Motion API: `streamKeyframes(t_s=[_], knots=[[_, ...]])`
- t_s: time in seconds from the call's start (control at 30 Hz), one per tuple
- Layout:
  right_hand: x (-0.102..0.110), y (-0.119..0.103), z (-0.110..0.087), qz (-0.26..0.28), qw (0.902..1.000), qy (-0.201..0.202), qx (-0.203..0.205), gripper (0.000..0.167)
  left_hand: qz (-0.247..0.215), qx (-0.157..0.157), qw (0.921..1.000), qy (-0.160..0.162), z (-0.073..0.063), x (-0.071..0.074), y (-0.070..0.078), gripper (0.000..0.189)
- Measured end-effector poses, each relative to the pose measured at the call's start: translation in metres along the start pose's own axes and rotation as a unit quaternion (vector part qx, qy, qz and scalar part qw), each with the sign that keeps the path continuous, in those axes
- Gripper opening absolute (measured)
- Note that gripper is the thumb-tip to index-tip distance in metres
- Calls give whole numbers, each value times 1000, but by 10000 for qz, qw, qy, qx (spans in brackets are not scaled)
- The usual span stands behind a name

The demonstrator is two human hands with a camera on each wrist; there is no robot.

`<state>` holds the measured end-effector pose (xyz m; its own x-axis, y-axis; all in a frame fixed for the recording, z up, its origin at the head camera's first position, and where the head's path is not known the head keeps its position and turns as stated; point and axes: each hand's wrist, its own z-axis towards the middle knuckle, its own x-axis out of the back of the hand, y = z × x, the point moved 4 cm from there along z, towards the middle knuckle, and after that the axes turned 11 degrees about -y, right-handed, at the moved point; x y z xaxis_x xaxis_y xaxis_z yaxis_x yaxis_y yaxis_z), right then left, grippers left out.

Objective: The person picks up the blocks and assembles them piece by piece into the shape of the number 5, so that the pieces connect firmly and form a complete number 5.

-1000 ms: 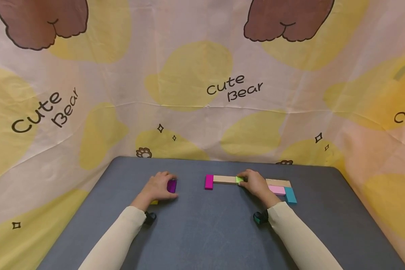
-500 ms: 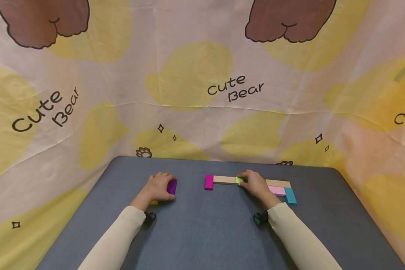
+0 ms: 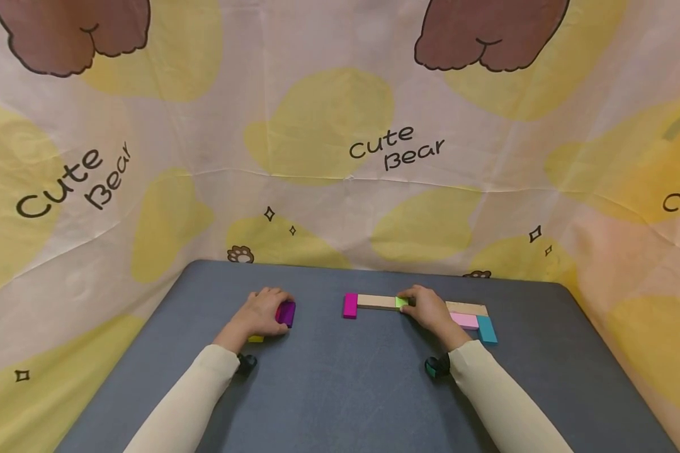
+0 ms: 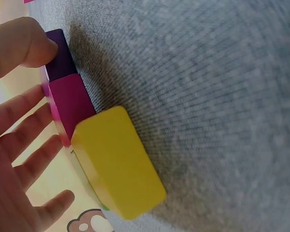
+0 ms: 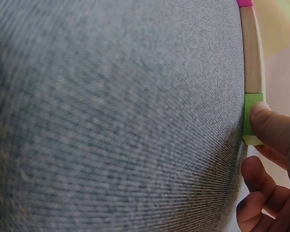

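My left hand [image 3: 260, 313] grips a purple block [image 3: 286, 313] end to end, with the thumb on its near end. Against that block in the left wrist view lies a magenta block [image 4: 71, 104], and a yellow block [image 4: 120, 164] adjoins it. On the other side, my right hand [image 3: 427, 307] pinches a light green block [image 5: 253, 113] between thumb and fingers. That green block touches the end of a plain wooden block [image 3: 376, 302]. A second magenta block [image 3: 350, 306] stands crosswise at the wooden block's left end.
Right of my right hand lie another wooden block [image 3: 470, 308], a pink block [image 3: 466, 321] and a teal block [image 3: 487, 329], partly behind the wrist. All rest on a grey table [image 3: 340, 390]. A printed cloth [image 3: 311, 126] hangs along its back and sides.
My left thumb has come in against the purple block's near end. The left hand and that block have shifted slightly left. The right hand stays at the green block.
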<state>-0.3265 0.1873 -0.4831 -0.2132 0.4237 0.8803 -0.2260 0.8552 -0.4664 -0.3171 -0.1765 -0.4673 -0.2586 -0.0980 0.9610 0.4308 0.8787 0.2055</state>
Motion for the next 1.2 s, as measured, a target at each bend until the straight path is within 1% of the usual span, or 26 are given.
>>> streamKeyframes(t_s=[0.13,0.27,0.4,0.5,0.63,0.77,0.83,0.93,1.07,1.2], knots=[[0,-1,-1,1,10000,1,3,29,48,-86,9999,100,1,-1,0,56],[1,-2,-2,4,10000,-4,14,29,45,-231,9995,218,2,-1,5,56],[0,-2,-2,-21,10000,1,32,29,-31,-308,9989,346,6,-1,11,58],[0,0,-1,-26,10000,35,-13,29,-149,-426,9979,456,10,0,17,59],[0,1,-1,3,9999,74,-83,29,-378,-676,9955,550,14,0,27,58],[0,0,-1,-21,10000,88,-19,29,-647,-868,9923,596,18,-2,39,57],[0,0,-2,-24,10000,90,-10,28,-721,-910,9915,582,19,-3,45,57],[0,0,-2,15,10000,66,-19,28,-828,-886,9910,558,20,-4,53,57],[0,-1,-3,40,10000,41,-18,29,-875,-888,9914,410,22,-7,65,57],[0,-1,-2,34,10000,51,-12,29,-649,-928,9931,303,24,-12,76,56]])
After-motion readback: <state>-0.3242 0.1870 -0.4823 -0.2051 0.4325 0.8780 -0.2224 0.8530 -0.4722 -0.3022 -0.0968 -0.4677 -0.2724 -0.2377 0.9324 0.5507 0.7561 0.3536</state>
